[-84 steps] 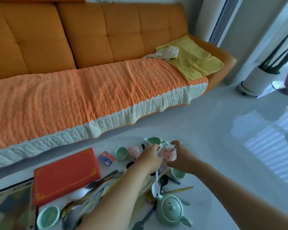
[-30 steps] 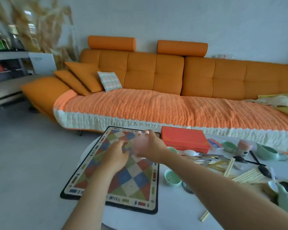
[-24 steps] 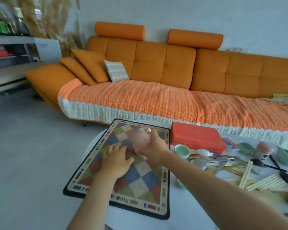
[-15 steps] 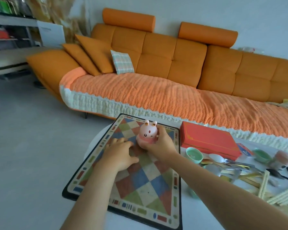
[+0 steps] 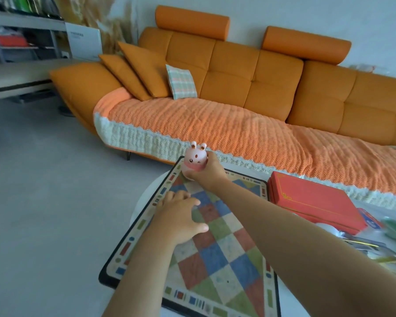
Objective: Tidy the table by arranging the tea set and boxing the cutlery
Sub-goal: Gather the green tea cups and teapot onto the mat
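Gripping the pink bunny figurine (image 5: 195,161), right hand (image 5: 207,171); left hand (image 5: 178,217) spread flat on mat (image 5: 217,259).

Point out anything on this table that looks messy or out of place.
The cutlery lies in a loose jumble at the table's right edge, beside the closed red box. The right hand holds a pink bunny figure at the checkered mat's far corner.
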Demonstrator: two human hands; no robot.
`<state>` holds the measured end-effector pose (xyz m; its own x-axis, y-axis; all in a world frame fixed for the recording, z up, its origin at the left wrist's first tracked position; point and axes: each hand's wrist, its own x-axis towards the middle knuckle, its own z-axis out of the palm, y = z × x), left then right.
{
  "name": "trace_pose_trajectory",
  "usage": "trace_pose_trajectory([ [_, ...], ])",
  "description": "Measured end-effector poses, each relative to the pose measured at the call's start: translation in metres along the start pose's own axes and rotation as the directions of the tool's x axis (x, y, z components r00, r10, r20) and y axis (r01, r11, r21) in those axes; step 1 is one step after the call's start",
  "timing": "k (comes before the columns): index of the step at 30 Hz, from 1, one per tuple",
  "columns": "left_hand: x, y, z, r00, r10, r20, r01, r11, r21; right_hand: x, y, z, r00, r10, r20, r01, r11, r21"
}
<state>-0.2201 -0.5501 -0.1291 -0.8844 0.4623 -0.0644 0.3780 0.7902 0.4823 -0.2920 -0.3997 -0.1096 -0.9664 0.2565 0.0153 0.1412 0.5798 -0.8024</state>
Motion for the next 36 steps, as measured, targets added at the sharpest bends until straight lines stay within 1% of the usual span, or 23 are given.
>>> trace_pose_trajectory([
  [4, 0.001, 0.004, -0.001, 1.0, -0.008, 0.017, 0.007, 1.0, 0.024, -0.01, -0.001, -0.012, 0.993, 0.059, 0.101, -0.057, 0.998, -0.028],
  [8, 0.0, 0.026, -0.001, 0.999, -0.032, -0.044, 0.033, 0.999, 0.031, -0.035, 0.007, -0.051, 0.997, 0.022, 0.071, -0.01, 0.986, -0.169],
  [9, -0.001, 0.036, -0.001, 0.998, -0.017, -0.059, 0.018, 1.0, 0.008, -0.043, 0.01, -0.065, 0.998, -0.002, 0.063, 0.014, 0.982, -0.191],
  [12, -0.006, 0.071, 0.003, 0.995, 0.062, -0.083, -0.073, 0.988, -0.134, -0.075, 0.023, -0.11, 0.997, -0.06, 0.042, 0.069, 0.968, -0.241],
  [14, -0.012, 0.095, 0.01, 0.99, 0.112, -0.083, -0.127, 0.972, -0.199, -0.096, 0.036, -0.137, 0.999, -0.047, 0.014, 0.049, 0.964, -0.26],
  [16, -0.017, 0.117, 0.02, 0.985, 0.154, -0.074, -0.167, 0.962, -0.215, -0.115, 0.051, -0.16, 0.999, -0.03, -0.017, 0.024, 0.959, -0.282],
  [19, -0.025, 0.144, 0.031, 0.974, 0.225, -0.015, -0.224, 0.956, -0.192, -0.142, 0.07, -0.185, 0.999, 0.027, -0.036, -0.038, 0.938, -0.345],
  [21, -0.031, 0.157, 0.033, 0.963, 0.246, 0.105, -0.22, 0.951, -0.216, -0.155, 0.081, -0.196, 0.999, 0.041, -0.008, -0.041, 0.892, -0.45],
  [23, -0.036, 0.167, 0.034, 0.935, 0.241, 0.258, -0.171, 0.948, -0.267, -0.164, 0.09, -0.201, 0.998, 0.049, 0.028, -0.026, 0.844, -0.536],
  [24, -0.039, 0.171, 0.036, 0.918, 0.24, 0.315, -0.157, 0.951, -0.266, -0.166, 0.093, -0.202, 0.997, 0.064, 0.04, -0.031, 0.833, -0.553],
  [26, -0.044, 0.177, 0.039, 0.891, 0.249, 0.38, -0.181, 0.961, -0.207, -0.167, 0.097, -0.2, 0.994, 0.093, 0.051, -0.047, 0.821, -0.568],
  [30, -0.053, 0.185, 0.046, 0.874, 0.264, 0.408, -0.231, 0.964, -0.129, -0.165, 0.103, -0.189, 0.998, 0.055, 0.042, -0.022, 0.828, -0.561],
  [33, -0.054, 0.182, 0.048, 0.882, 0.293, 0.368, -0.278, 0.956, -0.095, -0.164, 0.107, -0.184, 0.999, 0.037, 0.038, -0.009, 0.826, -0.564],
  [36, -0.054, 0.175, 0.047, 0.899, 0.305, 0.316, -0.293, 0.952, -0.085, -0.163, 0.106, -0.182, 0.999, 0.023, 0.03, -0.003, 0.837, -0.547],
])
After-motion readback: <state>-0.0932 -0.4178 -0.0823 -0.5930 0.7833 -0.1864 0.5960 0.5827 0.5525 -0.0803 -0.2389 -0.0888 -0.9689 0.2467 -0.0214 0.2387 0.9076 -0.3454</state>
